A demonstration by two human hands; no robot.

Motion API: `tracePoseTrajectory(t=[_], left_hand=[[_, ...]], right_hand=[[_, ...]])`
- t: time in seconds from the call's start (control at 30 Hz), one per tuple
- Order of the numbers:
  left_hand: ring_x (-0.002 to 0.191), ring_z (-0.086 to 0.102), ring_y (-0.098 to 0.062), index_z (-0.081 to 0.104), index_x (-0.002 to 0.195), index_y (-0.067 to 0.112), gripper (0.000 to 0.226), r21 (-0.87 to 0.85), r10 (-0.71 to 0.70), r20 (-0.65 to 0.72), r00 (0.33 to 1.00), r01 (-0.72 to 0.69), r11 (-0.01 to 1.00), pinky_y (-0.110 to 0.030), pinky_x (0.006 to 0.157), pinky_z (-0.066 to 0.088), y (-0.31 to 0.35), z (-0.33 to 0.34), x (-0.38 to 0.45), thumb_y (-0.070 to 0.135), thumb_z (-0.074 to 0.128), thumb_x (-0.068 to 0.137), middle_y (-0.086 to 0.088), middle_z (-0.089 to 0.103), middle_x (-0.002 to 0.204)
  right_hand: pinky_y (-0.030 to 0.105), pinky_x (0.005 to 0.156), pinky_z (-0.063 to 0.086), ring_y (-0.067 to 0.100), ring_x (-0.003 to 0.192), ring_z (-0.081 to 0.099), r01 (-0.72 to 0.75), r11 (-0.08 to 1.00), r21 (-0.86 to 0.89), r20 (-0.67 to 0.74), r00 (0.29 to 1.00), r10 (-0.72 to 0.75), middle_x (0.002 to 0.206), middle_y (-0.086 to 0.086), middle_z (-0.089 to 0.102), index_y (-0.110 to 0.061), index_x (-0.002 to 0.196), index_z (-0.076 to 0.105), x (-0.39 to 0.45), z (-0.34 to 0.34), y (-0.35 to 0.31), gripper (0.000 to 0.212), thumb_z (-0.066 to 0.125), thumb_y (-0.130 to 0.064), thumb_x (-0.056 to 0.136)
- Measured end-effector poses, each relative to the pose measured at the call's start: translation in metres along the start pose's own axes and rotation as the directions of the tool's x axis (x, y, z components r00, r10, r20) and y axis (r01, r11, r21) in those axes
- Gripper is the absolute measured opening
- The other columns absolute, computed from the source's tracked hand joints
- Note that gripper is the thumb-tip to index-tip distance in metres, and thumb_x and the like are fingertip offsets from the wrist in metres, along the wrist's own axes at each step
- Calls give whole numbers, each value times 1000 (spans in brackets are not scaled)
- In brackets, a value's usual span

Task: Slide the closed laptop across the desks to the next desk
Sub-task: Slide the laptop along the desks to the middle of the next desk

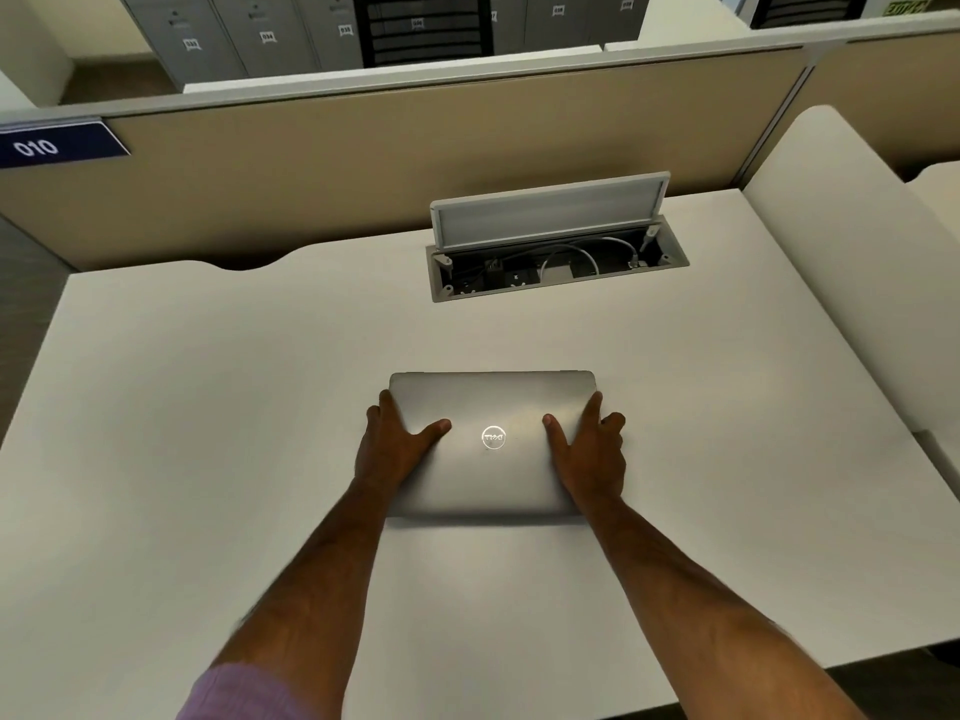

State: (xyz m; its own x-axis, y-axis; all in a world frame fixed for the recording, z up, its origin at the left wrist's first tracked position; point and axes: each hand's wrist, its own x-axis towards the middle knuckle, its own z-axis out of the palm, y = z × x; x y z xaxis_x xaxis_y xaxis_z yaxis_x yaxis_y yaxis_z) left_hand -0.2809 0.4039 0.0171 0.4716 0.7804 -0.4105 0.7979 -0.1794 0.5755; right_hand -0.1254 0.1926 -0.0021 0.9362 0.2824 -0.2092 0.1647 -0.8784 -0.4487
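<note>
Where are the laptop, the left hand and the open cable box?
laptop (493,402): head view, bare lid above the logo.
left hand (389,449): head view, back of hand.
cable box (550,215): head view, raised flap.

Fingers of left hand (396,445) and right hand (592,449) partly hidden past laptop (493,470) side edges. Locker labels (267,37) too small to read. Sleeve (244,691) cut off by bottom edge. Sockets inside cable box (556,270) too dark to tell.
</note>
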Motion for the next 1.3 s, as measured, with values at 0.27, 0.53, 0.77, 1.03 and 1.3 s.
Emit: tracePoseTrajectory(t=[0.27, 0.53, 0.77, 1.03, 1.3], left_hand=[[135, 47, -38, 14, 158, 10, 115, 167, 50, 13, 999, -52, 985, -50, 102, 44, 2, -1, 2, 78, 62, 78, -14, 37, 155], [132, 48, -37, 13, 158, 6, 117, 313, 90, 8, 996, -88, 946, -49, 100, 44, 0, -2, 2, 82, 53, 80, -16, 43, 151], [132, 48, -37, 11, 159, 7, 116, 345, 90, 3, 996, -85, 935, -47, 100, 44, -3, 0, 1, 83, 52, 80, -15, 43, 152], [128, 52, -40, 11, 159, 6, 115, 365, 95, -14, 995, -84, 927, -47, 97, 45, -4, 3, 1, 82, 51, 82, -16, 41, 153], [123, 54, -39, 12, 158, 4, 114, 430, 95, -37, 995, -70, 900, -47, 92, 48, -3, 5, -2, 83, 47, 83, -16, 43, 149]], right_hand=[[47, 80, 52, 41, 111, 51, -3, 999, -45, -25, 1000, 2, 132, 22, 40, -10, 156, 19, -3, 2, -1, 87, 46, -64, 93], [43, 72, 52, 39, 106, 49, -21, 990, -140, -43, 999, 15, 126, 22, 46, -5, 153, 26, -6, 6, -5, 84, 43, -63, 95], [43, 70, 51, 38, 107, 49, -23, 986, -166, -59, 998, 14, 126, 21, 47, -3, 152, 28, -9, 7, -10, 82, 44, -61, 96], [42, 65, 50, 37, 99, 53, -13, 983, -182, -83, 997, -2, 118, 22, 51, -1, 147, 36, -12, 7, -12, 80, 47, -60, 95], [43, 72, 44, 39, 84, 59, -6, 960, -279, -89, 996, -20, 104, 22, 59, 3, 137, 48, -7, 9, -8, 77, 52, -60, 93]])
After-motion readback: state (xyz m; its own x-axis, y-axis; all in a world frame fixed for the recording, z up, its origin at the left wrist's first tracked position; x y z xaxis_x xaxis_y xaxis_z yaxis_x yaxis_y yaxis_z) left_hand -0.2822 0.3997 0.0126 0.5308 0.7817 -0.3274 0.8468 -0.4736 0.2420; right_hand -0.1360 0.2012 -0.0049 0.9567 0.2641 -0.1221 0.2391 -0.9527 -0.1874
